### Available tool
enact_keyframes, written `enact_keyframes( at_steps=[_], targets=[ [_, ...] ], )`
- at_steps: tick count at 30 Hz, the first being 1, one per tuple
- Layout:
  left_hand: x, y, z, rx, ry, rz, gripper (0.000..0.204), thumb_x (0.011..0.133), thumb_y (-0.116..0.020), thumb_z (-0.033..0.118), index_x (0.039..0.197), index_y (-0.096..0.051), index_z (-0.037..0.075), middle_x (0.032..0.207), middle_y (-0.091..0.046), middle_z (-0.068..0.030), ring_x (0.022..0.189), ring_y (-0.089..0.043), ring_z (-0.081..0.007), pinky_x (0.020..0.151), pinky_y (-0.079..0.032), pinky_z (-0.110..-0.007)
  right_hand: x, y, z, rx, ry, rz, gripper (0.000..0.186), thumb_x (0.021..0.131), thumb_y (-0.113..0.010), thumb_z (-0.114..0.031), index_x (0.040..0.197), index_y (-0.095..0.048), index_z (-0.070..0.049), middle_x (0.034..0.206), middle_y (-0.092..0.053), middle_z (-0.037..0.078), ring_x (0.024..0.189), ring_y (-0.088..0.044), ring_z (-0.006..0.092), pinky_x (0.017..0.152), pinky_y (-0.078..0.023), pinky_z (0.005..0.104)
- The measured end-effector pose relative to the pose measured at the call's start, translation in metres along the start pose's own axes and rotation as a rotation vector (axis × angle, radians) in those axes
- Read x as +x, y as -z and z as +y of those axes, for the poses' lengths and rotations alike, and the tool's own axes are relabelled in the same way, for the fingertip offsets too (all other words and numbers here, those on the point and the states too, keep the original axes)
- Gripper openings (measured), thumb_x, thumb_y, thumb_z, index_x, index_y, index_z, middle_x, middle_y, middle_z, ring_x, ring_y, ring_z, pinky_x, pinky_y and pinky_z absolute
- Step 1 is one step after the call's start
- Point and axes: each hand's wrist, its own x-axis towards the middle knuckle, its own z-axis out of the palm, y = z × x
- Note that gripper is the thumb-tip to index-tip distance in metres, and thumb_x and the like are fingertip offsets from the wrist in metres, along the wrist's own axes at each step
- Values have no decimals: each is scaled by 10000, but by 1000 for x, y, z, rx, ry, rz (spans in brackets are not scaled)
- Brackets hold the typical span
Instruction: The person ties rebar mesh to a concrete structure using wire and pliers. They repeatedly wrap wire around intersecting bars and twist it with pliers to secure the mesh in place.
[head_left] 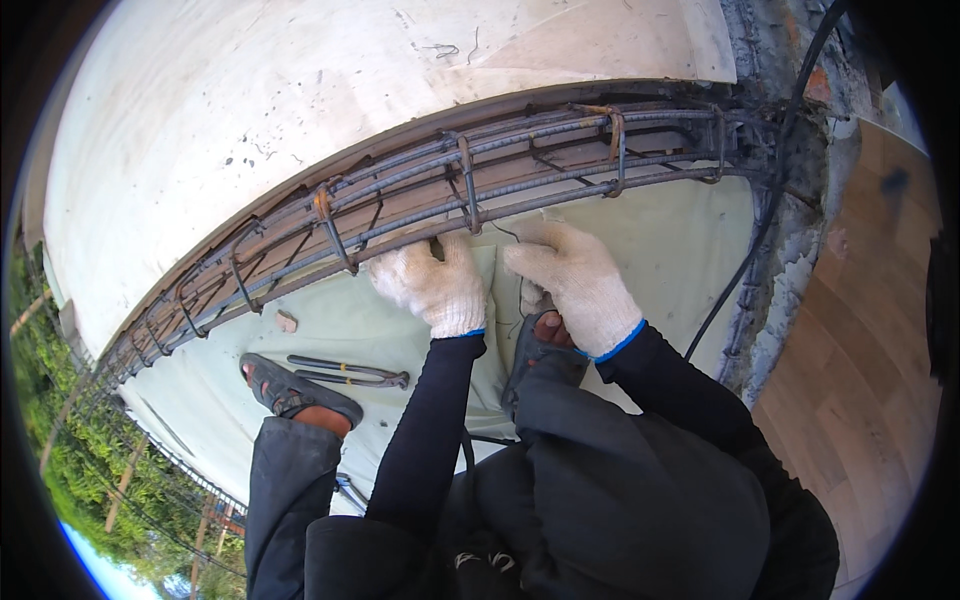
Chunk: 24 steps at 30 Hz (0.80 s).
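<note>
A long rebar cage [470, 185] of ribbed bars and square stirrups curves across the view in front of me. My left hand [432, 285], in a white knitted glove, is closed at the cage's near lower bar, its fingertips partly hidden there; what it grips I cannot make out. To its right, my right hand [578, 285], gloved alike, is closed with thumb and fingers around a thin dark tie wire [505, 232]. The wire shows near the lower bar and below the fingers. A pair of end-cutting pincers [345, 372] lies on the pale sheet beside my left foot.
Pale sheeting [680, 230] covers the surface underfoot. Beyond the cage rises a white panel [300, 100] with wire scraps. A black cable [745, 250] hangs at right beside rough concrete [800, 270]. A blue-handled tool [350, 492] lies by my leg; a small stone chip [286, 321] sits near the cage.
</note>
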Motion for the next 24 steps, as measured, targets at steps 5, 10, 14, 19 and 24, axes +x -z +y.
enact_keyframes(
  at_steps=[5, 10, 14, 19, 24],
  targets=[
    [-5, -2, 13, -22, 61, 74, 235, 949, -765, 190, 1072, -812, -4, 1198, -728, -234, 1212, -588, -453, 1088, -429, -590, -2, -1, 12, -33, -48, 74, 301, 1034, -741, -253, 1101, -750, 40, 793, -653, 22, 636, -591, 106, 585, -477, 283],
    [-6, 0, 22, -25, 91, 101, 195, 917, -787, 140, 1029, -795, -19, 1186, -704, -219, 1220, -577, -452, 1072, -438, -587, 33, 7, 38, -444, 228, 349, 305, 1025, -748, -252, 1054, -765, 51, 761, -684, 60, 652, -619, 125, 593, -482, 317],
    [-5, 4, 17, -28, 20, 142, 171, 808, -808, 86, 968, -801, 26, 1061, -719, -173, 1068, -628, -437, 1006, -473, -574, 47, 2, 36, -363, 168, 405, 341, 1006, -756, -292, 1068, -792, 41, 799, -748, 169, 729, -734, 259, 685, -559, 414],
    [-1, 11, 19, -75, 19, 79, 109, 822, -816, 108, 868, -763, 25, 955, -685, -139, 976, -610, -411, 903, -465, -551, 60, 11, 49, -639, 494, 500, 308, 1015, -779, -255, 1022, -779, 52, 762, -742, 82, 650, -661, 127, 599, -510, 328],
    [-7, 17, 35, -58, 234, -22, 196, 876, -813, 190, 849, -756, 5, 945, -683, -168, 995, -623, -411, 898, -480, -546, 52, 2, 43, -463, 282, 485, 278, 990, -771, -267, 1091, -814, -11, 997, -817, 183, 898, -789, 348, 811, -591, 441]
  ],
)
